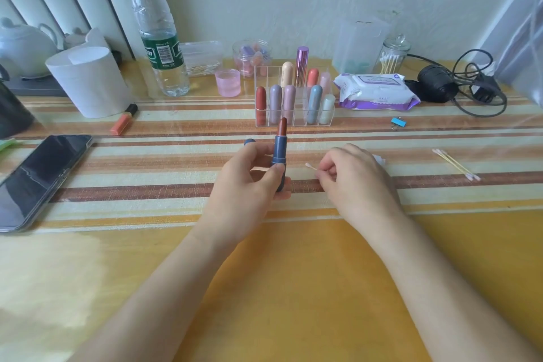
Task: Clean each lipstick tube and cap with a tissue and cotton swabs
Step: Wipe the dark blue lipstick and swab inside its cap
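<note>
Here, the left hand (249, 176) holds the lipstick tube (279, 156) in a closed grip (uncapped, long axis vertical). The right hand (349, 176) pinches a cotton swab (311, 167), tip aimed leftward, tube just left of this grip.

Striped table (264, 273) carries phone (38, 179), bottle (160, 38), lipstick rack (295, 123), wipes (376, 91), swabs (455, 164).

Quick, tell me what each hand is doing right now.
Left hand: grips the uncapped blue lipstick, held upright.
Right hand: pinches a cotton swab.
</note>
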